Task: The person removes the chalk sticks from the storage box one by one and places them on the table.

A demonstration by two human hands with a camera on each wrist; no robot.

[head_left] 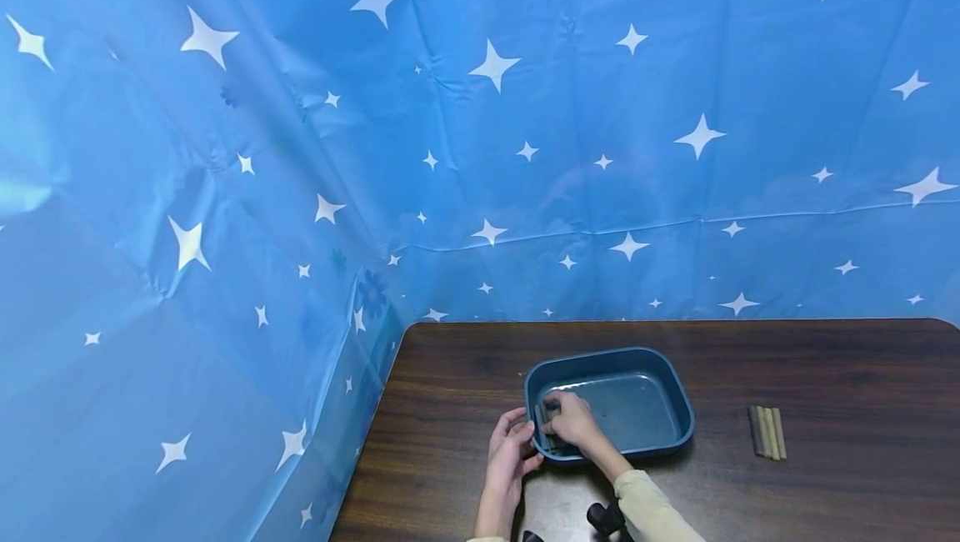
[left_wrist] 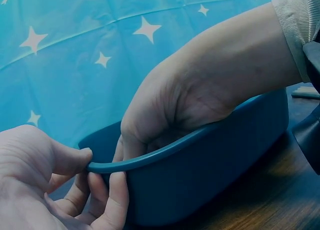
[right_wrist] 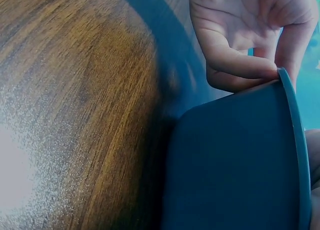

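A blue rectangular basin stands on the table. At its left end my left hand grips the rim, thumb on top and fingers against the outer wall, as the left wrist view also shows. My right hand reaches down inside that end with bent fingers. Between its thumb and fingers it appears to pinch a slim dark stick; the fingertips are small in the head view and hidden by the basin wall in the left wrist view. Another greyish stick lies along the left wall.
To the right of the basin, several short sticks, one dark and the others tan, lie side by side on the brown wooden table. A blue star-patterned sheet hangs behind and to the left. Black gear sits by the right sleeve.
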